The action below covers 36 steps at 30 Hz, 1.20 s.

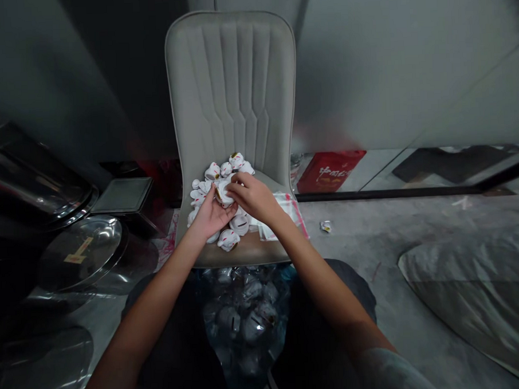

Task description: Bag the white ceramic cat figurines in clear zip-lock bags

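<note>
A white lucky-cat figurine (pixel 224 193) with red and gold markings is between my hands above the chair seat. My left hand (pixel 212 215) cups it from below, fingers curled along its side. From above, my right hand (pixel 254 197) grips its upper right side with bent fingers. Around and behind them lies a pile of similar cat figurines (pixel 228 240), one showing a dark slot. To the right on the seat, partly under my right wrist, are flat clear plastic bags (pixel 270 231) with red edges.
The beige chair (pixel 232 75) faces me. Between my legs, a bluish container (pixel 249 355) holds several plastic-wrapped white figurines. Metal canisters (pixel 85 248) stand at left. A red bag (pixel 331 171) leans at the wall, and a small wrapped item (pixel 325 226) lies on the floor.
</note>
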Each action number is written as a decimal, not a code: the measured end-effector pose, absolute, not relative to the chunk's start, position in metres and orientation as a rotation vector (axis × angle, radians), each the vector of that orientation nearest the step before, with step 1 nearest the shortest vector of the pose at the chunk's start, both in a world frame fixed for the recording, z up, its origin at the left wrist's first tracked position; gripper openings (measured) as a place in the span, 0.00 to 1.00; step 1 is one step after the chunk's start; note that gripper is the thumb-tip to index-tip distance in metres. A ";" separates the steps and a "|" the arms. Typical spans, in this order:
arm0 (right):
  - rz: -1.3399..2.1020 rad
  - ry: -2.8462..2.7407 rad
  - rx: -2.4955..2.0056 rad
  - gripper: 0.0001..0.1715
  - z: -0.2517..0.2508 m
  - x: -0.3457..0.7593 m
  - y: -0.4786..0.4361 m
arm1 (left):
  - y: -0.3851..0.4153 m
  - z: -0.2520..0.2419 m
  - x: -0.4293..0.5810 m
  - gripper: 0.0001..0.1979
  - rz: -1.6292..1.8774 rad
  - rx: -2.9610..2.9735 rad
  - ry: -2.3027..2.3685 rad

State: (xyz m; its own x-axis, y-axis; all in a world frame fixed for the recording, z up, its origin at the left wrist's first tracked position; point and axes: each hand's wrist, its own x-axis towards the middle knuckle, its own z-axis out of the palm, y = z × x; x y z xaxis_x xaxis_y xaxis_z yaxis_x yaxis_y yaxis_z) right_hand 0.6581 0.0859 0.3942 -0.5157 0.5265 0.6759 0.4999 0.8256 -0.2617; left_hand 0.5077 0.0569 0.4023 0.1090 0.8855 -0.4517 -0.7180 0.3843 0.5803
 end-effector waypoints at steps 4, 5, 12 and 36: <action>0.109 -2.159 -0.721 0.13 0.394 0.660 0.081 | 0.055 0.406 0.509 0.17 1.195 0.243 0.823; 0.133 -2.133 -0.711 0.13 0.393 0.660 0.080 | 0.054 0.406 0.509 0.16 1.194 0.254 0.818; 0.223 -1.997 -0.576 0.13 0.381 0.658 0.080 | 0.055 0.400 0.504 0.19 1.082 0.272 0.812; 0.550 -1.757 -0.542 0.11 0.374 0.662 0.072 | 0.047 0.398 0.506 0.28 0.844 0.650 0.826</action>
State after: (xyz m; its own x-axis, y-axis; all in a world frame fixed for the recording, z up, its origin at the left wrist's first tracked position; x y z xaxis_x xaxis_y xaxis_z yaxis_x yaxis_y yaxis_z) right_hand 0.6623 0.0716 0.3735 -0.2345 0.6161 0.7520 0.0775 0.7829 -0.6172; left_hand 0.5063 0.0466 0.3982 0.4023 0.8407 -0.3625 -0.3808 0.5137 0.7689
